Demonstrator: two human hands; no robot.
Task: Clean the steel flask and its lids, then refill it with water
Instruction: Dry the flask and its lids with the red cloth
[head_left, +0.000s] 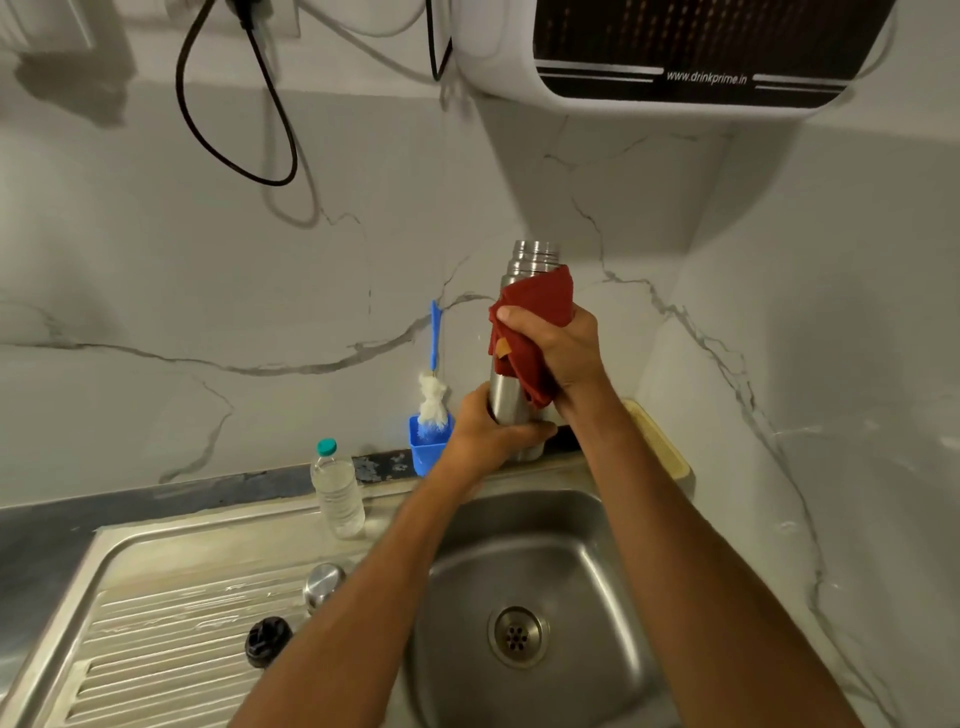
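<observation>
The steel flask (532, 257) stands upright in the air above the back of the sink, its threaded mouth uncovered. My left hand (485, 428) grips its lower body. My right hand (558, 345) wraps a dark red cloth (535, 304) around the flask's middle. On the ribbed draining board lie the steel outer lid (323, 581) and the black inner lid (266, 640), both apart from the flask.
The sink basin (550, 525) with its drain (518, 635) lies below my arms. A clear plastic bottle (337, 491) with a teal cap stands on the sink rim. A blue bottle brush (432, 379) sits in a blue holder (423, 454). A water purifier (675, 52) hangs on the wall above.
</observation>
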